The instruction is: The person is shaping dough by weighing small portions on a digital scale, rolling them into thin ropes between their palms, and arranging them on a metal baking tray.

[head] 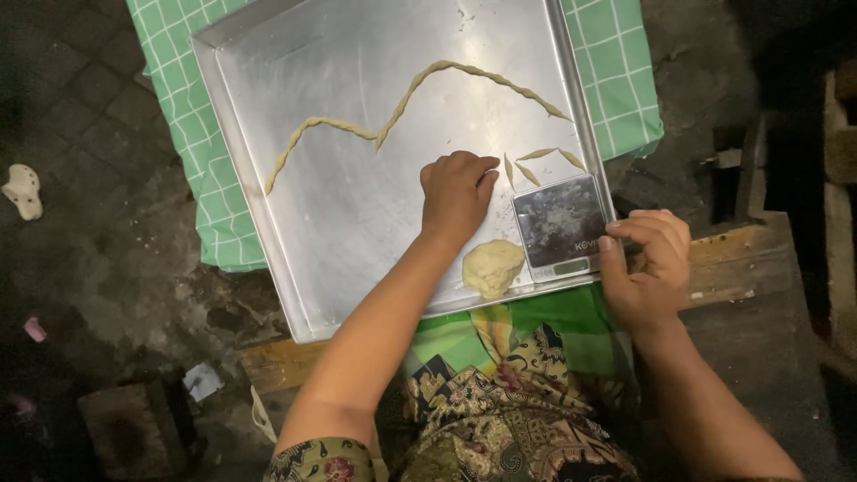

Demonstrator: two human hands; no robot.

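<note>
A large metal tray lies on a green checked cloth. My left hand rests palm down on the tray, fingers curled together, just above a lump of pale dough. Whether it covers a piece of dough I cannot tell. A long twisted rope of dough zigzags across the tray. Three small pointed dough pieces lie right of my left hand. My right hand touches the right edge of a small kitchen scale in the tray's near right corner, thumb at its front.
The tray sits on a low wooden bench over dark paving. A pale sandal lies on the ground at the far left. My patterned clothing fills the bottom centre.
</note>
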